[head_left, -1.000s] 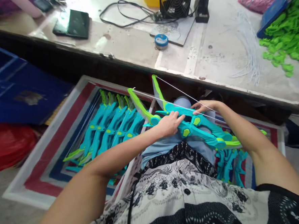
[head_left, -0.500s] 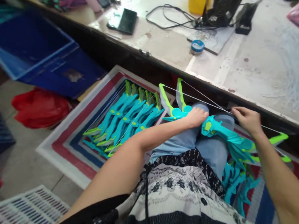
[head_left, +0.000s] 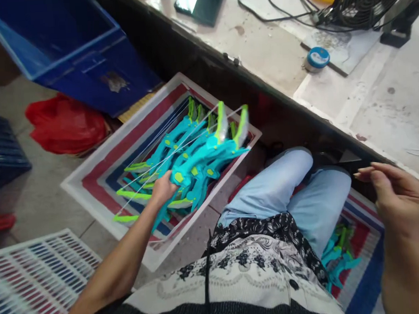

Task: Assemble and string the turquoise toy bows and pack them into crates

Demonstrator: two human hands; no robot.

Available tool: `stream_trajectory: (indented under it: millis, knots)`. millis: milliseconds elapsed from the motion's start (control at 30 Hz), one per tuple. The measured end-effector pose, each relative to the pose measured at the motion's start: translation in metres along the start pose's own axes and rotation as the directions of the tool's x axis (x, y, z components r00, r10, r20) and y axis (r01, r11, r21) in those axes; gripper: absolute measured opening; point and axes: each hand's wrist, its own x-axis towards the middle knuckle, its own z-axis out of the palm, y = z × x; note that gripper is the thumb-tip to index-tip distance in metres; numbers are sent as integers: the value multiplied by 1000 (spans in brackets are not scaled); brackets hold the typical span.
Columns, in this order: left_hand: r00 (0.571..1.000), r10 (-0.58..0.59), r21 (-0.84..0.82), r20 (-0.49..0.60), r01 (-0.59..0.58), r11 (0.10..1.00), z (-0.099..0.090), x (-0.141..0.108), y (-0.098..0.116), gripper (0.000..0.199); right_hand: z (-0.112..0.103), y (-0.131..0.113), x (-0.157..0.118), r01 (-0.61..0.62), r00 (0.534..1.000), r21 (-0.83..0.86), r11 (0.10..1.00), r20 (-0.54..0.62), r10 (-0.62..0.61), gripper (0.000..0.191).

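Note:
My left hand (head_left: 164,188) is wrapped round the middle of a turquoise toy bow (head_left: 199,160) with lime-green tips and white strings. The bow is over the left crate (head_left: 105,218), above several similar bows (head_left: 157,153) lying side by side. My right hand (head_left: 398,188) hangs at the right near the table edge, its fingers bent, with thumb and fingertips apart and nothing visible between them. More turquoise pieces (head_left: 338,258) lie in a striped crate to the right of my legs.
A blue bin (head_left: 83,65) and a red bag (head_left: 65,125) stand at the left, with a white slatted basket (head_left: 43,281) below. On the table (head_left: 271,63) are a phone (head_left: 202,3), a cable, a blue-lidded jar (head_left: 317,59) and a black fan (head_left: 370,0).
The bow and my left hand have moved from my lap leftward over the crate. My right hand has let go of the string and moved right. The view has shifted.

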Motion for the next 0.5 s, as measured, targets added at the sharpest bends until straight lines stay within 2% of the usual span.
stream_trajectory:
  millis: [67,167,300,500]
  knots:
    - [995,-100,11,-14,100,995,19,20,-10,42,12,4,-1,22,998,16,1000,64,-23,29]
    - [990,-141,14,22,141,990,42,47,-12,42,20,6,-4,35,988,-36,999,150,-30,26]
    - [988,-133,3,78,133,991,62,73,-16,44,24,3,-7,-16,983,-104,994,181,35,26]
    - [987,-82,-40,141,89,995,78,89,-25,51,34,9,-7,-65,963,-159,985,249,104,27]
